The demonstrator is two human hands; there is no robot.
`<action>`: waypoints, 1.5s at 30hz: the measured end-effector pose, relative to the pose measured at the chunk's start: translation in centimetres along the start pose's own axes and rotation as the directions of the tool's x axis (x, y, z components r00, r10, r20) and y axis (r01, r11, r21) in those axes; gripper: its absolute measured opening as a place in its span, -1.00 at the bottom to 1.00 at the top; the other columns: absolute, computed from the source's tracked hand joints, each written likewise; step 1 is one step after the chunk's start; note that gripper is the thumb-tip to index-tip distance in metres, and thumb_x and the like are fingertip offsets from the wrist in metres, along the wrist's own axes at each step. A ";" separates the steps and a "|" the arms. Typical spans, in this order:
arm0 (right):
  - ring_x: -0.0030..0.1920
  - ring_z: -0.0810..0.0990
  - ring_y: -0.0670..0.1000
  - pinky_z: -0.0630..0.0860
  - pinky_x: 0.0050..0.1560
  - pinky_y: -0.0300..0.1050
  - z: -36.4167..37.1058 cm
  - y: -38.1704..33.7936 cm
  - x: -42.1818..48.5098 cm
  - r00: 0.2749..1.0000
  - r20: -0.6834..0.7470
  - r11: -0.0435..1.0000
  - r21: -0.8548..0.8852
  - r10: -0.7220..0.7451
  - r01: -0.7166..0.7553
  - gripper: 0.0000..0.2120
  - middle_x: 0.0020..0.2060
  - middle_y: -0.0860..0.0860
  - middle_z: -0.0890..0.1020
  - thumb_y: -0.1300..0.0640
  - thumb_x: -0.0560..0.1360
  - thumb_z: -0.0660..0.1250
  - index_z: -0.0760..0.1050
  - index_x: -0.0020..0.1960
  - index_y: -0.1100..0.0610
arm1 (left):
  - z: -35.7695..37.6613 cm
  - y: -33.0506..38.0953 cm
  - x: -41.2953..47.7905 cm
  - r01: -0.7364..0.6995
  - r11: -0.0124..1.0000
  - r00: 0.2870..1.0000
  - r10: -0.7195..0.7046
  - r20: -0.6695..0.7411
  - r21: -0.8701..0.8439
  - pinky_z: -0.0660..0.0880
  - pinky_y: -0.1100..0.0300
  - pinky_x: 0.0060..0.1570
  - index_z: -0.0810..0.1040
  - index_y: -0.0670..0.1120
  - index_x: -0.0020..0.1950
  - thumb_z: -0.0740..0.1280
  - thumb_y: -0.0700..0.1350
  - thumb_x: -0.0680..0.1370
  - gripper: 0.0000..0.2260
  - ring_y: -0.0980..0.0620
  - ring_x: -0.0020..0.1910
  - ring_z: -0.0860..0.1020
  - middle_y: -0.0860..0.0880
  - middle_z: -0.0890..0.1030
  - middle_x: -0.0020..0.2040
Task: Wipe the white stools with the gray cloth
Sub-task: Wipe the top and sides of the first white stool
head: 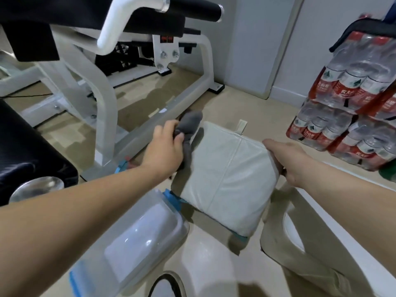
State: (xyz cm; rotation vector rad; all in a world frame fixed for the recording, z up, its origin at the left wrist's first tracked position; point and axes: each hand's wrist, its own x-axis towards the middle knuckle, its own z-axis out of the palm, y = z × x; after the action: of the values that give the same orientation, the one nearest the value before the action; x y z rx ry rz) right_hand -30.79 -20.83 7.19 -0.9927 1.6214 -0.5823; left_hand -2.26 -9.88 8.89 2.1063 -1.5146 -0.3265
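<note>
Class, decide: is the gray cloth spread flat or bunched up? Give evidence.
Bunched up: the gray cloth is crumpled in the left hand, a tail hanging beside the white stool.

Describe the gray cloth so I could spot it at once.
Start at the big white gym machine on the left, then drop to the white stool at the centre. At the stool's far left corner, the left hand grips the gray cloth. It is crumpled and dark gray, unlike the smooth white stool beside it.
</note>
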 end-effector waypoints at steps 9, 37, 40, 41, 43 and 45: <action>-0.39 0.50 0.10 0.43 -0.20 -0.07 -0.1 0.0 -1.8 0.941 0.212 0.959 0.049 0.264 -0.280 -0.83 -0.41 0.01 0.50 -0.02 0.40 0.38 0.46 -0.29 0.00 | 3.0 4.4 3.0 0.473 0.826 0.868 -0.374 0.327 -0.308 0.66 -0.10 0.12 0.56 0.04 0.28 0.54 0.32 0.24 -0.31 -0.10 0.06 0.67 0.00 0.71 0.10; 0.59 0.34 0.10 0.34 0.45 -0.09 3.9 -5.6 -1.9 0.899 0.251 0.824 -0.368 -0.359 0.431 -0.23 0.64 0.03 0.31 -0.11 0.57 0.45 0.24 0.68 0.03 | 2.1 4.5 -5.1 -0.021 0.997 0.939 -0.007 0.345 0.078 0.57 0.08 -0.09 0.48 0.11 -0.12 0.35 0.34 0.38 -0.67 0.07 -0.12 0.58 0.12 0.59 -0.13; 0.71 0.04 0.06 0.14 0.65 0.16 6.8 -5.7 -0.8 0.882 0.222 0.811 -0.349 -0.415 0.470 0.08 0.72 -0.05 0.10 -0.41 0.39 0.48 0.07 0.73 -0.07 | 2.5 5.6 -4.1 -0.082 0.990 0.948 0.042 0.317 0.113 0.51 0.08 -0.09 0.45 0.10 -0.12 0.33 0.32 0.42 -0.68 0.00 -0.06 0.57 0.11 0.57 -0.09; 0.72 -0.04 0.05 0.08 0.67 0.21 7.4 -5.4 -0.4 0.893 0.213 0.793 -0.412 -0.396 0.449 0.16 0.73 -0.06 0.05 -0.45 0.34 0.47 0.01 0.74 -0.06 | 2.5 5.6 -3.7 -0.101 0.988 0.945 0.058 0.323 0.116 0.51 0.07 -0.07 0.44 0.09 -0.11 0.33 0.31 0.43 -0.69 -0.01 -0.04 0.57 0.12 0.57 -0.08; 0.72 -0.13 0.07 0.04 0.67 0.23 8.0 -5.2 0.7 0.927 0.186 0.787 -0.489 -0.325 0.375 0.21 0.73 -0.08 0.01 -0.41 0.34 0.48 -0.09 0.74 -0.03 | 1.9 5.5 -2.7 -0.130 0.986 0.928 0.083 0.363 0.105 0.53 0.07 -0.03 0.45 0.09 -0.11 0.36 0.28 0.44 -0.72 -0.01 -0.03 0.56 0.13 0.57 -0.09; 0.71 -0.05 0.14 0.14 0.64 0.17 8.3 -5.5 1.5 0.958 0.118 0.839 -0.463 -0.262 0.287 0.18 0.72 -0.07 0.04 -0.34 0.38 0.48 -0.11 0.74 0.00 | 1.1 5.0 -1.0 -0.165 0.981 0.904 0.110 0.413 0.100 0.53 0.09 -0.04 0.47 0.10 -0.10 0.38 0.25 0.43 -0.73 -0.02 -0.04 0.57 0.14 0.59 -0.11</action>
State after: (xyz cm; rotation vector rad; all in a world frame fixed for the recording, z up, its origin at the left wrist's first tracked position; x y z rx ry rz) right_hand -21.29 -23.98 8.33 -1.6146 1.6228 -0.3420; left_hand -7.15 -10.47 10.60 2.1056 -1.9614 -0.6619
